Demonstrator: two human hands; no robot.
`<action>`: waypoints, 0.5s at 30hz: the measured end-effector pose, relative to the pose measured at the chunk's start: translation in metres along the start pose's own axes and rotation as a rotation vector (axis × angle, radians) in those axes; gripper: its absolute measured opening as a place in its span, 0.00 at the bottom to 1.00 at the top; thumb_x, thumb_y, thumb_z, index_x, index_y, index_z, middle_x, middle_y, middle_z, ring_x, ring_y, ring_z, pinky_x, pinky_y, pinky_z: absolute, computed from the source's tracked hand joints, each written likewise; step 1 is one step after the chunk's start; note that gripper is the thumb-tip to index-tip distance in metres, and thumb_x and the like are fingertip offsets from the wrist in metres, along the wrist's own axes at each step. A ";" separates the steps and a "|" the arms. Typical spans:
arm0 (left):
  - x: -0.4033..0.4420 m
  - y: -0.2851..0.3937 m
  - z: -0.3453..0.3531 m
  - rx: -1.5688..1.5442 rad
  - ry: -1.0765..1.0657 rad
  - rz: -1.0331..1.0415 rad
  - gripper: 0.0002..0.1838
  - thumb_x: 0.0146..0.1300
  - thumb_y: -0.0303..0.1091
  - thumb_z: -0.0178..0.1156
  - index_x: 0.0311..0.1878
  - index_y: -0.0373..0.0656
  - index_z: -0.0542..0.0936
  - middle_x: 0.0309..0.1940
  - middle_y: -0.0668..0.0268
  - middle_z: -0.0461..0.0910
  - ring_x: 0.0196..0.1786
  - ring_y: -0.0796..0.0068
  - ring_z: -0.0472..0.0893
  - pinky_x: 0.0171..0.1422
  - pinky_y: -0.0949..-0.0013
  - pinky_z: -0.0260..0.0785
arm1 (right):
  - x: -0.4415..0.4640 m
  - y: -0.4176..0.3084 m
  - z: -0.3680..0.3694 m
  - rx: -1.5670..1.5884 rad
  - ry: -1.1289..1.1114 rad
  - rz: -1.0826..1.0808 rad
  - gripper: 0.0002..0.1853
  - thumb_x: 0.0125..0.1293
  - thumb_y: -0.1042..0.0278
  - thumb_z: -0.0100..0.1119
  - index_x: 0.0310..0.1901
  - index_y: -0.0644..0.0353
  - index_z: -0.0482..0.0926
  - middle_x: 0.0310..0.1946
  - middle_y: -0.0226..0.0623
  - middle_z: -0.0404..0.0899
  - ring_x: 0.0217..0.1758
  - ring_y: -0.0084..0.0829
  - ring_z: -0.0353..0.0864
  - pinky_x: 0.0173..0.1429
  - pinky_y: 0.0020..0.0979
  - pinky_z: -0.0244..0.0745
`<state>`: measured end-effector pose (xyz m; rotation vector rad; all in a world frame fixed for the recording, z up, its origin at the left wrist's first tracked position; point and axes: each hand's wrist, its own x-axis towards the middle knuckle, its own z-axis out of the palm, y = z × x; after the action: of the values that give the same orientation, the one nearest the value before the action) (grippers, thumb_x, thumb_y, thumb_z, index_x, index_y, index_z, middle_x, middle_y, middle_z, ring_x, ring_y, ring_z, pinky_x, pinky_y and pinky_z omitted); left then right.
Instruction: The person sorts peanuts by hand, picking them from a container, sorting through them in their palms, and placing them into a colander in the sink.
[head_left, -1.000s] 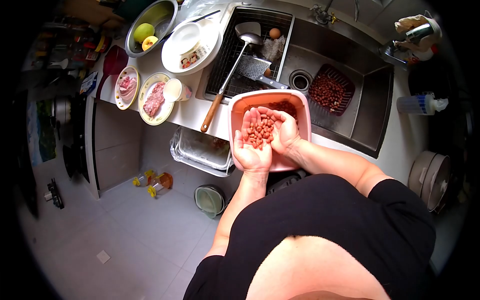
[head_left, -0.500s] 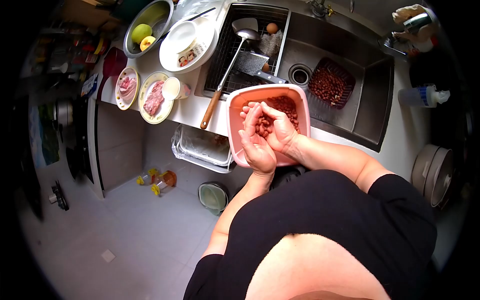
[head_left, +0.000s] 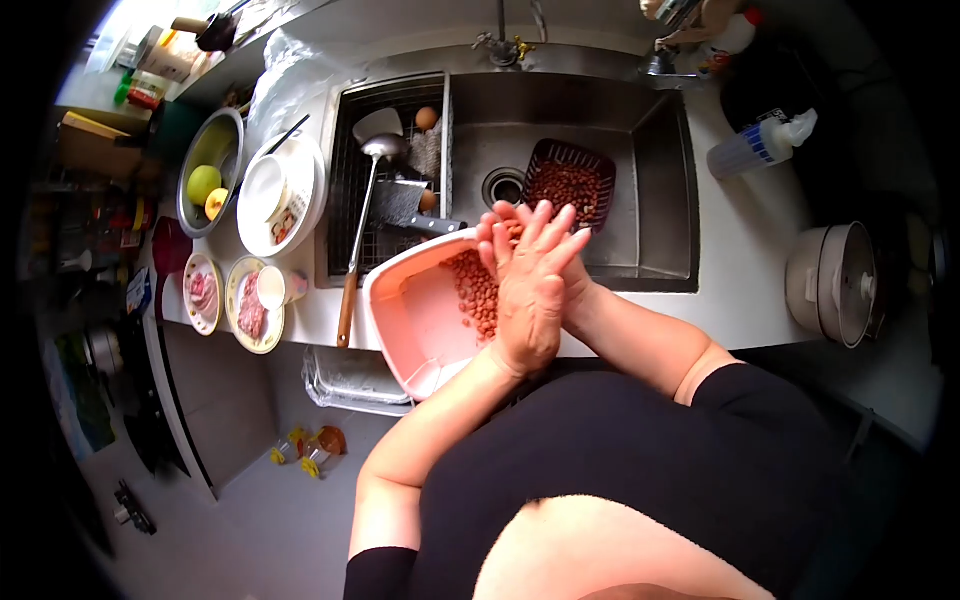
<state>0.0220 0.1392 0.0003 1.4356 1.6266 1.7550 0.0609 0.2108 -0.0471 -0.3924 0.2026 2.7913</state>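
My right hand [head_left: 577, 287] is cupped around some reddish-brown peanuts [head_left: 514, 232], at the sink's front edge. Across its palm lies my left hand [head_left: 530, 305], back upward, with its fingers stretched out and apart. The left palm is hidden, and the two hands touch. Below and left of them is a tilted pink plastic basin [head_left: 420, 315], its loose peanuts [head_left: 475, 295] gathered along the right side. Just beyond my fingertips, a dark slotted basket [head_left: 600, 160] holding more peanuts stands in the sink.
The steel sink [head_left: 650, 190] has a drain [head_left: 503, 187] beside the basket. Left of it, a rack [head_left: 345, 150] holds a ladle [head_left: 370, 190], a cleaver [head_left: 400, 208] and eggs. Farther left are plates of meat [head_left: 252, 305] and bowls [head_left: 290, 215]. A pot [head_left: 825, 280] stands right.
The view has shifted right. My hands have moved from over the basin toward the sink basket, and the left has turned over onto the right. The basin now leans.
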 end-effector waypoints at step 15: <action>-0.058 -0.022 -0.065 0.167 0.292 -0.325 0.28 0.74 0.44 0.30 0.64 0.32 0.66 0.68 0.53 0.61 0.73 0.60 0.55 0.76 0.60 0.40 | 0.048 -0.164 -0.096 -0.147 0.588 -0.287 0.26 0.70 0.55 0.38 0.63 0.66 0.62 0.65 0.54 0.61 0.71 0.56 0.53 0.72 0.57 0.47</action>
<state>-0.0156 0.0647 -0.0329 0.9365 2.0646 1.7290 0.0940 0.3617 -0.1685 -1.1736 0.0614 2.3470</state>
